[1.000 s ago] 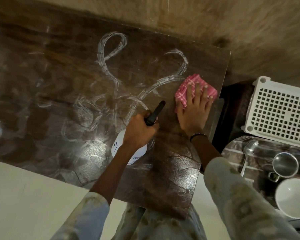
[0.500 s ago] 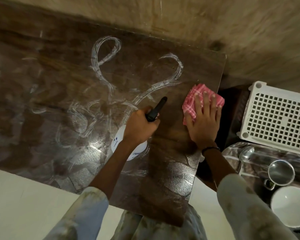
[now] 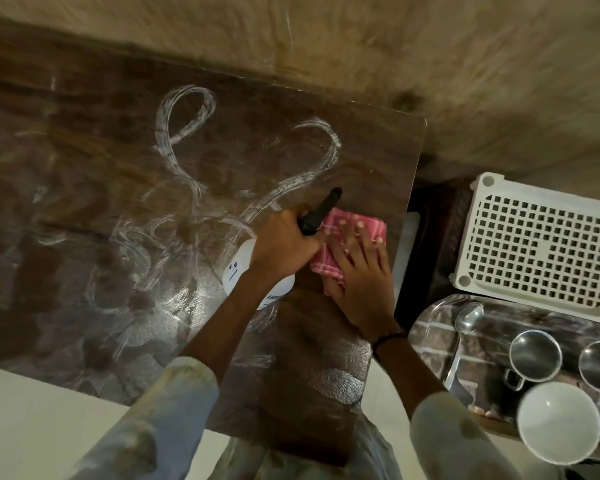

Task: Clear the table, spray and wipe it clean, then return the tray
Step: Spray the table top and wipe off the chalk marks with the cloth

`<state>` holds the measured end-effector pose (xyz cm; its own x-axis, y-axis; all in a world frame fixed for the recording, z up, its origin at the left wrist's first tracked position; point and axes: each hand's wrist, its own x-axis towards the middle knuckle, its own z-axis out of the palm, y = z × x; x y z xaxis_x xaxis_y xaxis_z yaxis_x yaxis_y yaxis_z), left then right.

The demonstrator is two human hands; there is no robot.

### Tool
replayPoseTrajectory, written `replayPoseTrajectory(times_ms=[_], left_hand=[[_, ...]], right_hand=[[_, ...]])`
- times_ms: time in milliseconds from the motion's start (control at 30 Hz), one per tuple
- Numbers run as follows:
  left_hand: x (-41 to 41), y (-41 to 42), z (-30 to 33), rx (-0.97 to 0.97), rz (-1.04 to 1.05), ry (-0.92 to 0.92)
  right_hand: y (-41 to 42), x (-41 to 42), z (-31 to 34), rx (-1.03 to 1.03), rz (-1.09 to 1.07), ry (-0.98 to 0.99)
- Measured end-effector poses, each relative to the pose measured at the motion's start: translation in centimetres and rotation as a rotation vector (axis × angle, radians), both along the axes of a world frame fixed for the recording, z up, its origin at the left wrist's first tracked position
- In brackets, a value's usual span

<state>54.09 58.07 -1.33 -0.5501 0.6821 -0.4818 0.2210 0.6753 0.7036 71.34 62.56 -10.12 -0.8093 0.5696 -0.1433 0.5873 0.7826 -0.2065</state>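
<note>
The dark wooden table (image 3: 94, 209) carries white looping smears of spray across its middle. My left hand (image 3: 284, 244) grips the black head of a white spray bottle (image 3: 246, 282) that stands on the table. My right hand (image 3: 361, 271) lies flat with spread fingers on a pink checked cloth (image 3: 329, 258), pressing it on the table near the right edge, right beside the bottle. The steel tray (image 3: 433, 341) sits off to the right, below the table's level.
On the tray lie a spoon (image 3: 465, 320), two steel cups (image 3: 534, 355) and a white bowl (image 3: 558, 420). A white perforated plastic crate (image 3: 541, 240) stands behind it. A beige wall runs along the table's far side.
My right hand has slid the pink cloth from near the table's right edge back toward me and left, up against the spray bottle. My left hand stays on the bottle.
</note>
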Motion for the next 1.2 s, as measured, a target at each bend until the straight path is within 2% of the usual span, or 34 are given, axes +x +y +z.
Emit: replayPoseTrajectory(times_ms=[167,500,667,867,1200], left_hand=[[0.9,2.9,-0.3,0.000,-0.092,0.027],[1.8,5.1,-0.7,-0.049,-0.146,0.031],[1.4,5.3,-0.6,-0.075,-0.098,0.065],[0.4,5.1,-0.4,-0.012,-0.004,0.042],[-2.8,2.6,-0.7,0.036,0.113,0.069]], right_hand=[[2.7,-0.2,0.2,0.004,-0.156,-0.035],[2.6,-0.2,0.0,0.021,-0.153,-0.018],[2.6,-0.2,-0.1,0.024,-0.163,0.006],[3.3,-0.3,0.2,0.014,-0.143,0.003],[14.8,-7.4,0.3,0.019,-0.282,-0.054]])
